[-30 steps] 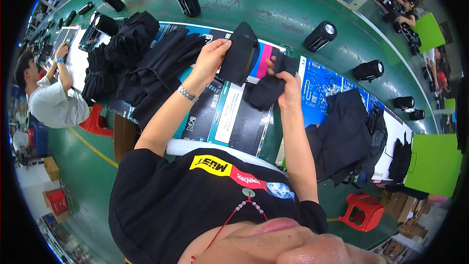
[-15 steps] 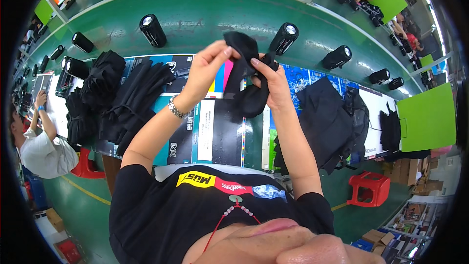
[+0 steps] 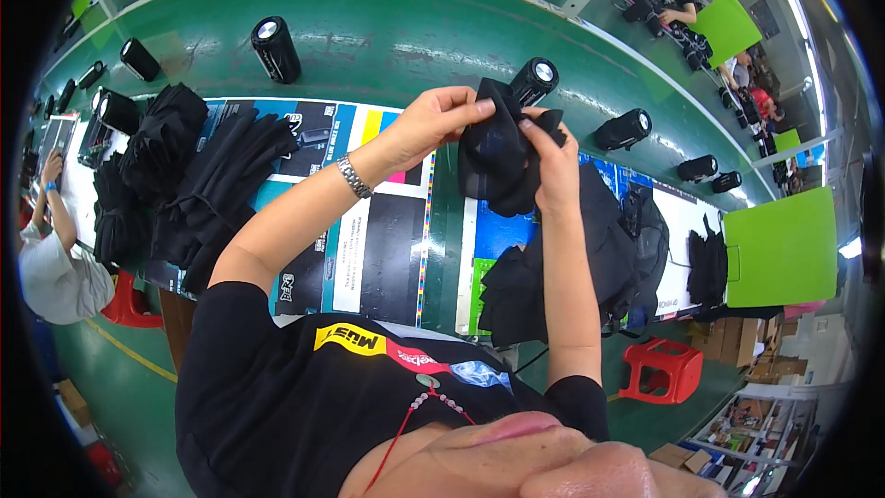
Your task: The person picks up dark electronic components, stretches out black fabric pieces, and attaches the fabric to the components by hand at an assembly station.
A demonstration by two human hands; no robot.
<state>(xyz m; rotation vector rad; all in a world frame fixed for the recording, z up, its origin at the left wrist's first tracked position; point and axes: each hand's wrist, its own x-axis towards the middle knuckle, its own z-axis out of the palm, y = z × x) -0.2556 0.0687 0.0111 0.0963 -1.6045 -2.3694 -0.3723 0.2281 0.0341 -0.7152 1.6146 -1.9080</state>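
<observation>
Cloth (image 3: 495, 149) farther right, seemingly above worktop (image 3: 387, 28)

Black T-shirt (image 3: 267, 387), 3 chest patches (image 3: 417, 361); silver wristband (image 3: 353, 175), perhaps watch; red cord necklace (image 3: 418, 403), greenish pendant (image 3: 427, 380).

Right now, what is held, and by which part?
Black cloth: the left grip pinches its upper left edge, the right grip its upper right part.

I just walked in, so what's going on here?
A person is holding up a black cloth piece: the left hand pinches its upper left edge, and the right hand grips its right side. Bundles of black fabric lie to the person's left, and a loose black pile to the right. Several black cylinders stand on the green surface beyond.
</observation>
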